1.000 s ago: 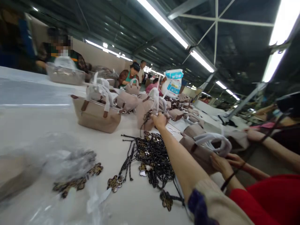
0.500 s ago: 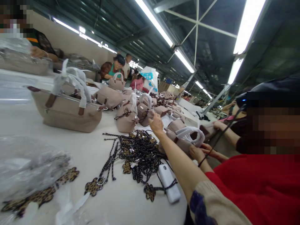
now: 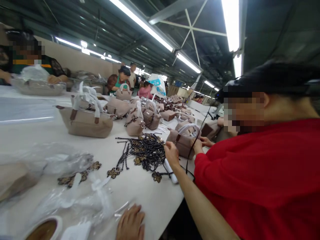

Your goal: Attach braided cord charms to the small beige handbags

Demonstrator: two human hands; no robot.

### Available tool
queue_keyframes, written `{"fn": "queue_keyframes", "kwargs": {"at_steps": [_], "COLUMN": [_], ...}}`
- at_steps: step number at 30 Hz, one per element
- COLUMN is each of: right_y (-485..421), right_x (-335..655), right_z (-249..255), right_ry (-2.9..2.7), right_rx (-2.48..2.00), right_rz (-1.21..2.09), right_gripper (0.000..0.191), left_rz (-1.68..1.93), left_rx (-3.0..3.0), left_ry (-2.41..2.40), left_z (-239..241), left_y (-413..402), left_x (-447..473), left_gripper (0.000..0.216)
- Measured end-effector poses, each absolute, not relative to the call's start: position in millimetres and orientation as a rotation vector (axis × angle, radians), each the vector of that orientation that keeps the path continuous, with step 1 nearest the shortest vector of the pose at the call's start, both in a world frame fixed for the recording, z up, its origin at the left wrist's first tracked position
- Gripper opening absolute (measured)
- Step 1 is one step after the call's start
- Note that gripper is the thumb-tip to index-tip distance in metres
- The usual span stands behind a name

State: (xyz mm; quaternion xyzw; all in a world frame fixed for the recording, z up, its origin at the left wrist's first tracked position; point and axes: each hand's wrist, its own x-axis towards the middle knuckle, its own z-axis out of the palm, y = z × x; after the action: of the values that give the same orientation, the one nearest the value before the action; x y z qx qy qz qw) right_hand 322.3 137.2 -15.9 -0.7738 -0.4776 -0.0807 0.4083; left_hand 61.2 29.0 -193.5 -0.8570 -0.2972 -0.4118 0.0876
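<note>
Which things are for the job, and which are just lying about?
Probably for the job:
black cords, near the right hand
flower charms
beige handbags
clear plastic, near the left hand

Probably just lying about:
white gadget
blue-and-white sack

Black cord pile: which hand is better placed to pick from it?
Likely right. The right hand is right beside the black cord pile; the left hand is farther off, by the clear plastic.

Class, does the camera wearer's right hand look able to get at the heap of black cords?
Probably yes: the right hand is beside the right edge of the heap of black cords, and nothing appears to stand between; whether they touch is unclear.
</note>
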Motion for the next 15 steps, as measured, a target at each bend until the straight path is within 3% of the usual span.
{"fn": "queue_keyframes", "kwargs": {"at_steps": [6,11,15], "right_y": [36.2,18.9,33.4], "right_x": [304.7,308.6,301.5], "right_z": [-91.5,-110.8,-111.5], "right_ry": [-1.368,-1.602,-1.733], "right_rx": [-2.017,-2.063,-2.075], "right_rz": [-0.232,-0.190,-0.167], "right_gripper": [0.032,0.045,0.041], "left_rz": [-1.233,-1.172,-1.108], "left_rx": [-2.629,-2.780,-2.851], "left_ry": [-1.100,-1.287,-1.352], "left_z": [-178.5,-162.3,-153.6], "left_y": [14.5,4.7,2.1], "left_x": [63.4,65.7,65.8], "left_gripper": [0.026,0.025,0.026]}}
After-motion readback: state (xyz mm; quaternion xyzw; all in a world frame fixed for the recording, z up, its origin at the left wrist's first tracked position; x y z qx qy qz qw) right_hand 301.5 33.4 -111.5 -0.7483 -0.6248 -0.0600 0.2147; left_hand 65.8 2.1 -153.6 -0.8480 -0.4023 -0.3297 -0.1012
